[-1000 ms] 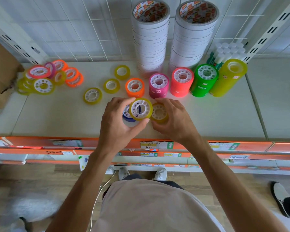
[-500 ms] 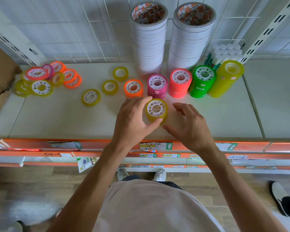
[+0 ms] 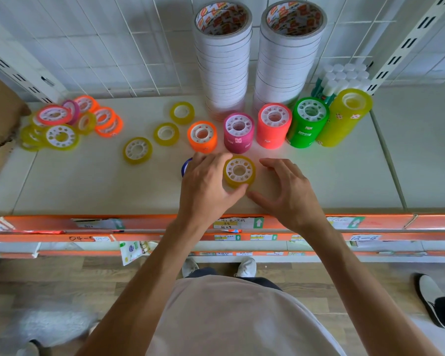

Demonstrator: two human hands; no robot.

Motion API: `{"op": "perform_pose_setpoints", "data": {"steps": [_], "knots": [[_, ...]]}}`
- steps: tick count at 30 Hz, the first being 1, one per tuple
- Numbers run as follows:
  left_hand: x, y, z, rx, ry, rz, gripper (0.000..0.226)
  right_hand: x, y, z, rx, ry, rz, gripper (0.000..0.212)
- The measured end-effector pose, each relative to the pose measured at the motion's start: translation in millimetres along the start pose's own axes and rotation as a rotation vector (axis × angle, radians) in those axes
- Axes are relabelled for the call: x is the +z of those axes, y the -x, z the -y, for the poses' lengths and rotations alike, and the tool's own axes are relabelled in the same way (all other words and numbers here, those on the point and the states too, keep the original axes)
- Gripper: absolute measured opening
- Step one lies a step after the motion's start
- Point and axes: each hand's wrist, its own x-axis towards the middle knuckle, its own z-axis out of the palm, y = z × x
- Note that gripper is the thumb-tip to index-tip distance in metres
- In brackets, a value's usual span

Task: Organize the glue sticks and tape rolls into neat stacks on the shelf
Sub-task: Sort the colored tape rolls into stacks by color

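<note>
On the shelf, a yellow tape stack is held by the left hand. A blue roll is mostly hidden behind it. The right hand is kept loosely spread, holding nothing.

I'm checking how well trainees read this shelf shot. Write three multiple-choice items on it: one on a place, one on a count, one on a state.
1. Where does the small yellow stack stand?
A. In front of the pink stack
B. Behind the white towers
C. On the floor

2. How many tall towers of white tape rolls stand at the back of the shelf?
A. One
B. Two
C. Four

3. What is the right hand doing?
A. Gripping the green stack
B. Lifting a glue stick
C. Hovering open beside the yellow stack, holding nothing

Answers: 1 A, it sits nearer the shelf's front edge than the pink stack, with the left hand curled round its side. 2 B, two towers stand side by side. 3 C, its fingers are spread and nothing is in them.
</note>
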Motion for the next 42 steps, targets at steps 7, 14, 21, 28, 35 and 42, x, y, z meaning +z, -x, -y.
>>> {"op": "perform_pose_setpoints", "data": {"steps": [7, 14, 21, 28, 35, 42], "knots": [[-8.7, 1.9, -2.0, 0.002, 0.022, -0.002, 0.054, -0.9, -4.1, 6.8, -0.036, 0.002, 0.039, 0.064], [-38.9, 4.2, 11.8, -0.030, -0.006, -0.059, 0.046, 8.9, -17.9, 19.9, -0.051, 0.036, 0.074, 0.063], [-42.7, 13.4, 24.1, -0.055, 0.021, -0.040, 0.038, 11.1, -26.2, 26.7, -0.013, 0.016, 0.097, 0.061], [-43.3, 15.2, 24.5, -0.060, 0.057, -0.041, 0.037, 12.2, -27.3, 26.9, 0.006, 0.038, 0.078, 0.070], [-47.5, 14.2, 36.1, -0.055, 0.043, -0.023, 0.035, 15.2, -24.5, 28.3, 0.010, 0.053, 0.044, 0.070], [-52.2, 15.7, 51.1, -0.034, 0.077, -0.019, 0.033, 21.2, -23.5, 35.2, 0.076, 0.031, -0.004, 0.071]]}}
